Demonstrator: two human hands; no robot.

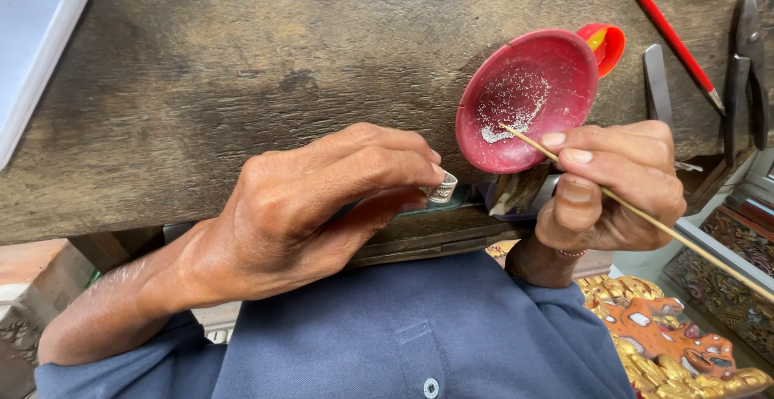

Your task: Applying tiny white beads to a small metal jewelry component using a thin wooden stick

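Observation:
My left hand pinches a small silver ring between thumb and fingertips, just over the near edge of a dark wooden workbench. My right hand grips a thin wooden stick like a pen. The stick's tip rests in a tilted red dish that holds a patch of fine silvery powder. The ring sits a short way left of the dish, apart from it.
A red pencil, metal tweezers and dark pliers lie at the bench's right. A small red cap pokes out behind the dish. A white tray is at far left. Gilded carved pieces lie below right.

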